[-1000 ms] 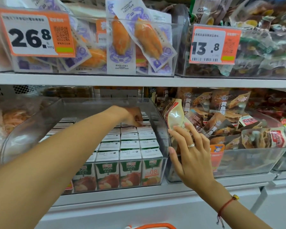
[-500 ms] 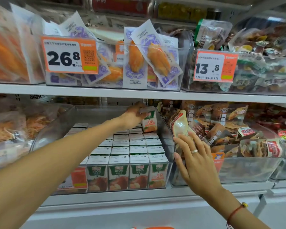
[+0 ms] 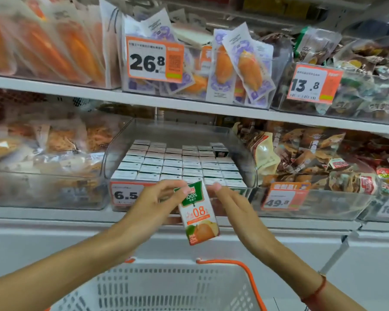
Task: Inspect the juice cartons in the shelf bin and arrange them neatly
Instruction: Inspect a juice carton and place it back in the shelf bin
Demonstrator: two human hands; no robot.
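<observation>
A small juice carton (image 3: 198,213) with a green top and an orange fruit picture is held upright in front of the shelf. My left hand (image 3: 154,205) grips its upper left side, thumb near the top. Beside the carton's right edge is my right hand (image 3: 230,204), fingers straight and a fingertip at its top corner. Behind them the clear shelf bin (image 3: 245,153) holds several rows of juice cartons (image 3: 177,164) standing upright with their white tops showing. One carton (image 3: 220,151) at the back right sits raised above the others.
A price tag reading 6.5 (image 3: 126,194) hangs on the bin's front. Clear bins of snack packets (image 3: 312,158) flank it on both sides and fill the shelf above (image 3: 189,104). A white shopping basket with an orange rim (image 3: 180,286) stands below my arms.
My left hand lifted a carton from the back right of the bin and brought it out in front of the shelf. My right hand left the neighbouring bin's wall and came to the carton.
</observation>
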